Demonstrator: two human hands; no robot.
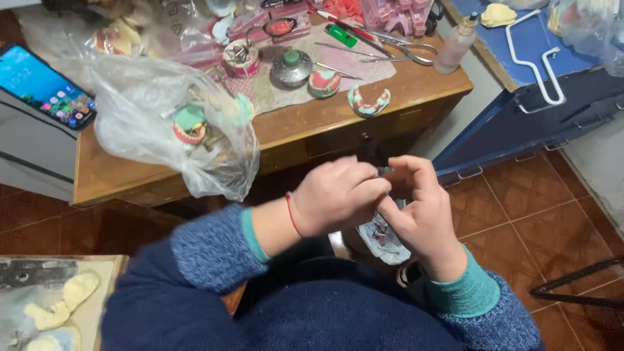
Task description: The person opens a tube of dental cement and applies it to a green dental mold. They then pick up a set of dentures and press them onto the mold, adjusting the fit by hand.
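— Where is the small piece sitting relative to the hands?

— It's lying between them, mostly hidden: the left hand (338,195) is curling closed over it from the left, and the right hand (419,208) is pinching in from the right, fingertips meeting above the lap.

— And the cloth?

— The stained cloth (383,237) is hanging just beneath both hands, well below the desk (312,127).

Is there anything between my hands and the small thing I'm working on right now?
Nothing visible. The left hand and right hand are closed together around the small piece, which is mostly hidden between the fingers. A crumpled bag hangs just below them.
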